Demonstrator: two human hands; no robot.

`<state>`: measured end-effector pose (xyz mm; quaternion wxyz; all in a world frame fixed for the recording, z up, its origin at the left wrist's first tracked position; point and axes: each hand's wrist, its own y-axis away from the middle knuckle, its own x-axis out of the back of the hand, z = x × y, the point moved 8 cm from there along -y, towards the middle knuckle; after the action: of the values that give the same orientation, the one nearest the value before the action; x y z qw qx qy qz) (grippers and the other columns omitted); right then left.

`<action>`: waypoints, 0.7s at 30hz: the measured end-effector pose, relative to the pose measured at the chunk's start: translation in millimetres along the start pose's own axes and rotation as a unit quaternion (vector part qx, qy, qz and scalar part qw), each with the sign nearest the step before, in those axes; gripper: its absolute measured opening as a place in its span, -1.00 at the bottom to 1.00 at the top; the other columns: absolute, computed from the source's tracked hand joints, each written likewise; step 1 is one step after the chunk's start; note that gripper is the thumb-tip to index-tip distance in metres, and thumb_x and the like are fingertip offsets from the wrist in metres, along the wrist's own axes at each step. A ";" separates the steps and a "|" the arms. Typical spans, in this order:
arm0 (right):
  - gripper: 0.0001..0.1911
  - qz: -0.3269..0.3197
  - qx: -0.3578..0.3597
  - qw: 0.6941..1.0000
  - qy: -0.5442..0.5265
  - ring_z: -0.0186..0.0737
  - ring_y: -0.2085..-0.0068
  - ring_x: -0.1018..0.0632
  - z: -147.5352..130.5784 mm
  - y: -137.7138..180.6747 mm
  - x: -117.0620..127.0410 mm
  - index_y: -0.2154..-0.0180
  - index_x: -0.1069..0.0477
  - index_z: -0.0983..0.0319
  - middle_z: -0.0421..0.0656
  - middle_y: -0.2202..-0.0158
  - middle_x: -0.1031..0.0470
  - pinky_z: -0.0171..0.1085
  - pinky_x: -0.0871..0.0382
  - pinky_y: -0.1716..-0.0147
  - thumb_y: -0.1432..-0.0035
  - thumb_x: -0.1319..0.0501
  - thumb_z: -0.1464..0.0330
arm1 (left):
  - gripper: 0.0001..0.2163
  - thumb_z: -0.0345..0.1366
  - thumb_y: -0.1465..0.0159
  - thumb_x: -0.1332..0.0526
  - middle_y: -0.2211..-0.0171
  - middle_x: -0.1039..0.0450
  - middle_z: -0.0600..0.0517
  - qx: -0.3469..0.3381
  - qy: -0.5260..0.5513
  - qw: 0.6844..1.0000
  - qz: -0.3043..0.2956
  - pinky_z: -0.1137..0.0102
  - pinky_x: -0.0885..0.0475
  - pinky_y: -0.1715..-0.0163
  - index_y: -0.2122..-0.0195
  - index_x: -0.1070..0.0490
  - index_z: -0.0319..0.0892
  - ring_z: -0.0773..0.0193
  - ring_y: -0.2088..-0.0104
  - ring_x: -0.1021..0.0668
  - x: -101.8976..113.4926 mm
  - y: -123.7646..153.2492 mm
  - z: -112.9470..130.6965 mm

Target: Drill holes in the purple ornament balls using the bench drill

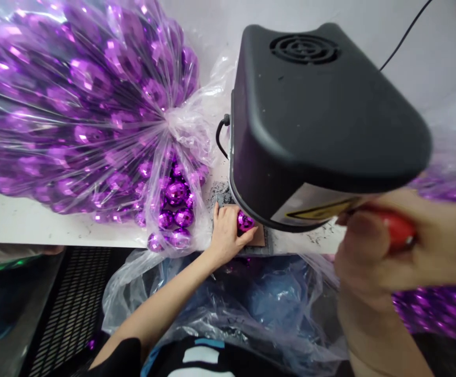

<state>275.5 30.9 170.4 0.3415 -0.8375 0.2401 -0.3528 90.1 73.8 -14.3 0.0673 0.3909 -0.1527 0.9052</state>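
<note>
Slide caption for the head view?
Left hand at a faceted purple ball, right hand gripping a red handle beside a black machine.

White tabletop (60, 226) (dark-flecked in places)

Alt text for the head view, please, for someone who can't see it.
A person's left hand holds a shiny purple ball by a black machine; the right hand grips a red knob. At left, a gathered clear bag bulges with more purple balls.
</note>
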 end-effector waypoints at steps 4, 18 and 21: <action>-0.63 0.074 0.042 0.996 0.002 -0.56 0.40 -0.35 -22.2 -48.4 -1.8 0.36 -0.44 0.32 -0.22 0.44 -0.38 -0.42 -0.20 0.37 -0.28 -0.14 0.14 | -0.63 -0.13 -0.33 -0.23 0.01 -0.50 -0.12 -0.016 0.040 0.999 0.032 -0.07 -0.16 -0.29 -0.11 -0.29 -0.13 0.03 -0.05 -0.50 13.5 15.4 6.0; -0.59 0.054 -0.028 0.995 -0.083 -0.66 0.46 -0.23 -8.7 -66.8 -22.0 0.42 -0.35 0.38 -0.29 0.54 -0.21 -0.46 0.00 0.44 -0.24 -0.17 0.13 | -0.57 -0.19 -0.36 -0.22 0.01 -0.52 -0.08 -0.180 0.019 0.984 -0.006 0.26 -0.46 -0.02 -0.24 -0.26 -0.09 0.17 0.00 -0.53 87.9 54.7 29.0; -0.57 0.063 -0.018 0.995 -0.078 -0.66 0.45 -0.22 -6.3 -68.9 -24.1 0.43 -0.34 0.37 -0.30 0.53 -0.20 -0.46 0.00 0.42 -0.25 -0.14 0.11 | -0.65 -0.31 -0.36 -0.20 -0.03 -0.51 -0.14 -0.051 -0.159 0.971 0.173 0.05 -0.36 -0.07 -0.17 -0.36 -0.10 -0.01 -0.06 -0.48 143.1 17.7 -23.6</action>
<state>266.5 88.7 214.5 0.3660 -0.8514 0.2715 -0.2596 -28.5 65.2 70.6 -0.0953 0.4932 -0.2727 0.8206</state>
